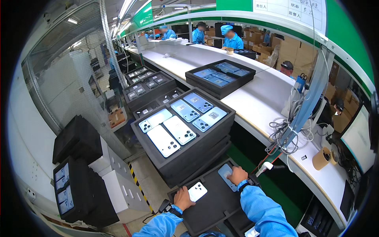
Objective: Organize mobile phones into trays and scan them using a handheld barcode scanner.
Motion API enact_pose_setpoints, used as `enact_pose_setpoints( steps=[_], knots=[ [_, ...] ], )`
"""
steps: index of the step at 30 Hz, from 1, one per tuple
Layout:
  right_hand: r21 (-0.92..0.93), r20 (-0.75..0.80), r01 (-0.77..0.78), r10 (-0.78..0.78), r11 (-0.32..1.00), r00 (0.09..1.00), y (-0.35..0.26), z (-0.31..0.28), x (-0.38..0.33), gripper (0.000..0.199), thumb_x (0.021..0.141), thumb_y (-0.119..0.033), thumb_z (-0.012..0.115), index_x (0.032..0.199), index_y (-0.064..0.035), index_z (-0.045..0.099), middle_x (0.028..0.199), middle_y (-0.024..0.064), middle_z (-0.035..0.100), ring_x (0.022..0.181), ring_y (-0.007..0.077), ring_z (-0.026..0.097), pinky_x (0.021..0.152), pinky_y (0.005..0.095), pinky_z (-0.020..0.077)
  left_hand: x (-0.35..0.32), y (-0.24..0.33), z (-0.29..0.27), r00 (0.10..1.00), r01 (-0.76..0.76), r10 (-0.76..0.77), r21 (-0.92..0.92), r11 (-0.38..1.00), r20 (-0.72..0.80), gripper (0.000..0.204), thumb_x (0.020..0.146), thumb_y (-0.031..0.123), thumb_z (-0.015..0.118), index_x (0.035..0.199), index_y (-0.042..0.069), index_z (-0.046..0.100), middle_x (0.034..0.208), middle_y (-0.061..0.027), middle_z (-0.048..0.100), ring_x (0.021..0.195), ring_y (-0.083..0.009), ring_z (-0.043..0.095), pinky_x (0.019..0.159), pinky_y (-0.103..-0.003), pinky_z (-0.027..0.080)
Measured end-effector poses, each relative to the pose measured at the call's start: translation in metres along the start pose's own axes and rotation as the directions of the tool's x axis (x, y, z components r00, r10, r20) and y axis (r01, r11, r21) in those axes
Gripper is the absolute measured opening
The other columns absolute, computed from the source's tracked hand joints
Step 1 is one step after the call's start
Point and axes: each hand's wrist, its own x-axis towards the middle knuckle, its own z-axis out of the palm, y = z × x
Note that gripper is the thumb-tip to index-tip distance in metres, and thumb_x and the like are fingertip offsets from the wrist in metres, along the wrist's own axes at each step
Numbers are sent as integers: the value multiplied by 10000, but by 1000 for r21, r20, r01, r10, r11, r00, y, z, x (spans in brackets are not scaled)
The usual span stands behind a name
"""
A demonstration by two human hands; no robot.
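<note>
My left hand (182, 198) grips the near-left edge of a pale phone (198, 191), whose back with its camera lenses faces up. My right hand (238, 175) is closed on the edge of a light-blue phone (226, 174); its fingers cover part of it. Both phones are at a black foam tray (205, 215) in front of me; I cannot tell whether they rest fully in it. Just beyond stands a tall stack of black foam trays (173, 168). Several phones (180, 129) lie backs up in its top tray.
A white workbench (256, 100) runs along the right, bearing another foam tray (221, 89) of phones, cables (286, 136) and a cardboard tube (321, 158). A barcode scanner (265, 167) hangs at its edge. White drawers (124, 193) and more trays stand left. People in blue work beyond.
</note>
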Motion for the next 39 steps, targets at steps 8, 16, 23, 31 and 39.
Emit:
enact_pose_setpoints(
  steps=[8, 16, 23, 31, 39],
  knots=[
    [979, 103, -144, 259, 146, 960, 93, -46, -103, 169, 839, -177, 760, 850, -31, 675, 805, 61, 697, 680, 160, 654, 584, 280, 485, 3, 2, -30, 953, -75, 241, -631, 772, 182, 206, 853, 158, 727, 956, -17, 691, 845, -113, 715, 763, -194, 682, 711, -339, 534],
    [308, 522, 266, 396, -914, 756, 139, 28, -330, 102, 949, -219, 662, 973, -126, 627, 882, -13, 664, 752, 107, 628, 625, 246, 519, -53, 145, 9, 766, 433, 396, -861, 266, 507, 220, 955, 78, 604, 1147, -28, 603, 1034, -79, 674, 926, -141, 641, 855, -288, 500],
    [6, 535, 592, 503, -806, 679, 132, 96, -413, 223, 934, -317, 679, 982, -105, 632, 869, -26, 667, 737, 107, 608, 645, 259, 478, -81, 212, 128, 648, 395, 390, -726, 563, 654, 244, 946, -14, 522, 1177, -30, 602, 1054, -89, 680, 947, -150, 630, 855, -280, 479],
    [-149, 392, 476, 390, -867, 833, 117, 109, -393, 402, 972, -484, 522, 1223, -194, 639, 1036, -7, 676, 834, 144, 584, 740, 270, 470, -75, 205, 143, 766, 238, 283, -664, 709, 577, 330, 938, -87, 467, 1255, -31, 542, 1148, -129, 659, 1010, -191, 634, 873, -298, 482],
    [433, 545, 13, 274, -901, 793, 146, 58, -432, 378, 977, -338, 602, 1239, -66, 611, 966, 38, 660, 752, 141, 609, 650, 254, 498, -122, 215, 111, 443, -830, 878, -286, 478, 181, 636, 726, 69, 723, 1320, 18, 502, 1377, -212, 437, 1260, -415, 410, 1061, -506, 315]
  ],
)
